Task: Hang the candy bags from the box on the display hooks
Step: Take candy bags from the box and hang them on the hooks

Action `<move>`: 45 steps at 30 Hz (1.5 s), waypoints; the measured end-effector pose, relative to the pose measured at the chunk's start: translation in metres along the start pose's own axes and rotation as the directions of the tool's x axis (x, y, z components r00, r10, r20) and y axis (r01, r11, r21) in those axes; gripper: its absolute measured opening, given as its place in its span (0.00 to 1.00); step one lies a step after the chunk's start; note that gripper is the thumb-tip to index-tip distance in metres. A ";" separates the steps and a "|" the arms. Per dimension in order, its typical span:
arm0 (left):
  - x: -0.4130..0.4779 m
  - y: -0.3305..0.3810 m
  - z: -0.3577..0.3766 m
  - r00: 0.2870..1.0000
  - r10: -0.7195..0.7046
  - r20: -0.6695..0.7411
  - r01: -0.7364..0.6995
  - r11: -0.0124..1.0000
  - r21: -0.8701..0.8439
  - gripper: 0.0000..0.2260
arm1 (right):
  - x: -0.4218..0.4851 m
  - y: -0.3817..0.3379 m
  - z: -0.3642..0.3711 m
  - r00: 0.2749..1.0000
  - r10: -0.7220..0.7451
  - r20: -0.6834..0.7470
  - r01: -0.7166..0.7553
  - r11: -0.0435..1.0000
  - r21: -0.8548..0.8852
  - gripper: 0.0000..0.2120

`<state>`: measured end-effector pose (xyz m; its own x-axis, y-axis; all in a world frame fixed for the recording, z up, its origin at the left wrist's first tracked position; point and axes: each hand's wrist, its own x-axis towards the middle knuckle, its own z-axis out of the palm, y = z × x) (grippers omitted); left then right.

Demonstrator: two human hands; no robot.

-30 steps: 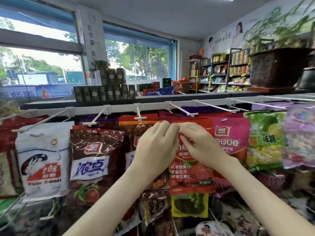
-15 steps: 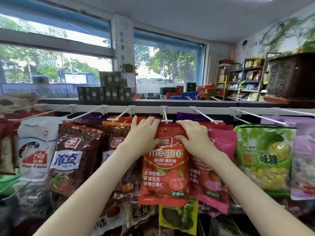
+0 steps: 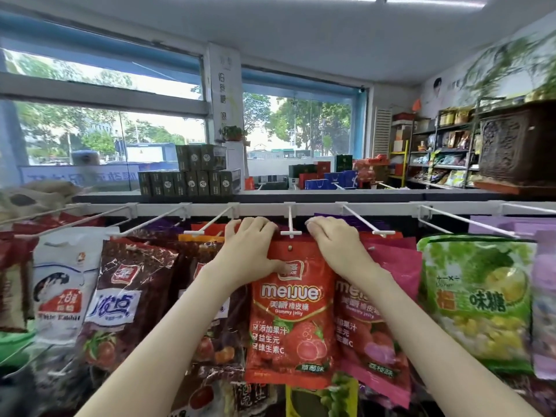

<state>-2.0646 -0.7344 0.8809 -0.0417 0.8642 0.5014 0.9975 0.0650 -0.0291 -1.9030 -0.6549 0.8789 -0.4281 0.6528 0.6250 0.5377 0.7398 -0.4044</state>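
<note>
A red Meijue strawberry gummy bag (image 3: 290, 320) hangs upright in front of the rack, its punched hole just below the tip of a white display hook (image 3: 290, 227). My left hand (image 3: 251, 251) grips the bag's top left corner, thumb on its front. My right hand (image 3: 334, 245) grips the top right corner. A pink Meijue bag (image 3: 376, 326) hangs right behind it on the neighbouring hook (image 3: 365, 225). The box is out of view.
A white rail (image 3: 264, 208) carries several white hooks. Left hang a White Rabbit bag (image 3: 61, 284) and dark red bags (image 3: 132, 296); right hangs a green durian candy bag (image 3: 481, 299). Green boxes (image 3: 195, 176) stand on the shelf behind.
Both hands have lifted the red bag from chest height up to the hook's tip. The view has panned right and closer, so the rack now sits lower in the frame.
</note>
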 end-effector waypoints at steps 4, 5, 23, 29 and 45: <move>0.005 -0.003 -0.003 0.999 0.016 0.043 -0.013 0.998 -0.066 0.39 | 0.024 -0.004 -0.006 0.990 0.088 0.114 -0.091 0.996 0.019 0.12; 0.006 -0.002 -0.003 0.998 0.019 0.056 -0.014 0.997 -0.077 0.39 | 0.029 -0.004 -0.008 0.980 0.103 0.170 -0.102 0.995 -0.015 0.12; 0.026 -0.005 0.000 0.983 0.065 0.173 -0.050 0.995 -0.088 0.43 | 0.049 -0.019 -0.010 0.919 0.006 0.395 0.067 0.983 -0.171 0.13; 0.033 -0.010 -0.002 0.960 0.135 0.247 -0.107 0.987 -0.121 0.41 | 0.049 -0.016 -0.010 0.909 -0.012 0.416 0.090 0.982 -0.168 0.12; 0.037 -0.015 0.001 0.973 0.098 0.211 -0.094 0.995 -0.026 0.31 | 0.044 -0.025 -0.005 0.928 0.075 0.365 0.007 0.975 -0.220 0.12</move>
<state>-2.0810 -0.7031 0.8986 0.0449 0.9521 0.3026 0.9981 -0.0300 -0.0538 -1.9313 -0.6456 0.9200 -0.6218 0.7210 0.3057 0.6814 0.6905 -0.2426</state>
